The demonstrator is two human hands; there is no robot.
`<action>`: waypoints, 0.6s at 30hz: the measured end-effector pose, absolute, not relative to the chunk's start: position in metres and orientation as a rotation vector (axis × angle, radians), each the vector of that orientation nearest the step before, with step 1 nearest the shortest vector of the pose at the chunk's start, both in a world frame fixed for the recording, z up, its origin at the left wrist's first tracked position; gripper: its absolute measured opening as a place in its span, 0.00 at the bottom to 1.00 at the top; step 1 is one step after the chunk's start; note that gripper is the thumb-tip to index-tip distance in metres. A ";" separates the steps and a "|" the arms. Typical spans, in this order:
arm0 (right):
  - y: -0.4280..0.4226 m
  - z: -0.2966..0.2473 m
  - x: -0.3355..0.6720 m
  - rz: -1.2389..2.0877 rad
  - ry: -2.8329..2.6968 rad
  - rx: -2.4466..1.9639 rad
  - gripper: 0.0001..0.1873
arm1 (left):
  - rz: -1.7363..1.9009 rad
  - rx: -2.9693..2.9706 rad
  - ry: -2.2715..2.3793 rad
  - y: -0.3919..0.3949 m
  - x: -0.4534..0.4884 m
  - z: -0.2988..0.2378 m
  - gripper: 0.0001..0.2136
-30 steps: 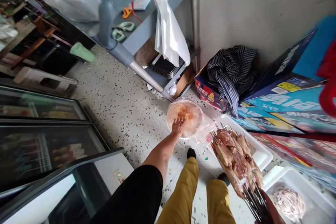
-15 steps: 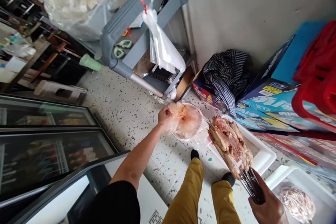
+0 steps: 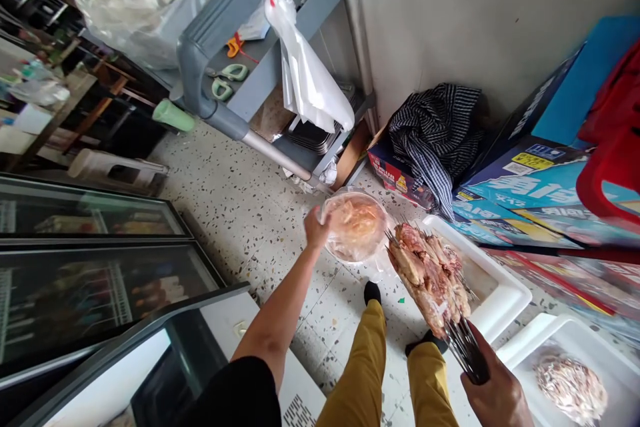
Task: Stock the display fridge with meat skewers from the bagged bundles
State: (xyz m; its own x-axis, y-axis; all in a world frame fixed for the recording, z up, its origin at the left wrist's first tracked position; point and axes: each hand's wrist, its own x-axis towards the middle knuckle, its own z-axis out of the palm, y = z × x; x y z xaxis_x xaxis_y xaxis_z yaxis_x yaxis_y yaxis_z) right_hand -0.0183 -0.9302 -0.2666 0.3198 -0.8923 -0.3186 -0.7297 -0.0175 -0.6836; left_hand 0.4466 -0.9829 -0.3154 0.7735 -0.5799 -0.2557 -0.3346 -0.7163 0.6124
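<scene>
My right hand [image 3: 495,380] is wrapped round the metal handles of a bundle of meat skewers [image 3: 430,273], holding raw-looking meat above a white tray [image 3: 510,297]. Left of the skewers is a round bowl [image 3: 356,225] lined with clear plastic, with orange-red contents that I cannot identify. My left hand [image 3: 316,228] is closed at the bowl's left rim, its fingers partly hidden by the edge. The skewers' pointed tips lie close to the bowl's right side.
A second white tray [image 3: 530,340] holds a plastic-wrapped bundle [image 3: 573,387]. A grey trolley [image 3: 225,121] carries a hanging white bag [image 3: 310,80] and green-handled scissors [image 3: 230,80]. Stacked boxes [image 3: 535,180] stand right, beside a striped cloth [image 3: 435,133]. A glass-doored fridge [image 3: 100,300] stands left.
My left hand has opened out from a fist on the bunched plastic to the bowl's rim, and the plastic lies flatter over the bowl. The skewers have shifted slightly left.
</scene>
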 end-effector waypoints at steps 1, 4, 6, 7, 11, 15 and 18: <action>-0.927 -0.267 -0.016 -0.257 1.474 -1.780 0.35 | -0.604 2.452 -0.881 -0.985 0.435 -0.321 0.36; -0.918 -0.270 -0.009 -0.244 1.551 -1.755 0.34 | -0.593 2.652 -1.251 -1.000 0.414 -0.341 0.50; -0.913 -0.275 -0.008 -0.220 1.575 -1.756 0.35 | -0.491 2.833 -1.050 -1.016 0.422 -0.354 0.47; -0.911 -0.278 -0.008 -0.209 1.583 -1.763 0.35 | -0.450 2.889 -0.943 -1.025 0.431 -0.360 0.45; -0.906 -0.289 -0.003 -0.214 1.579 -1.786 0.35 | -0.480 2.943 -0.961 -1.060 0.481 -0.378 0.42; -0.909 -0.295 0.013 -0.263 1.515 -1.729 0.34 | -0.681 2.908 -1.327 -1.085 0.505 -0.386 0.39; -0.915 -0.303 0.027 -0.251 1.434 -1.692 0.35 | -0.675 2.823 -1.539 -1.098 0.503 -0.389 0.38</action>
State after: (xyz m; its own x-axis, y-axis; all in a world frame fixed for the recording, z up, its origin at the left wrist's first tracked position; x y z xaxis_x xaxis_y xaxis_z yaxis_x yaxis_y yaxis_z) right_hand 0.0269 -0.9146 -0.3031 0.3136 -0.8749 -0.3692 -0.6973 0.0517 -0.7149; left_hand 0.5035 -1.0980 -0.3887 0.4795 -0.7714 -0.4182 -0.8303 -0.5531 0.0682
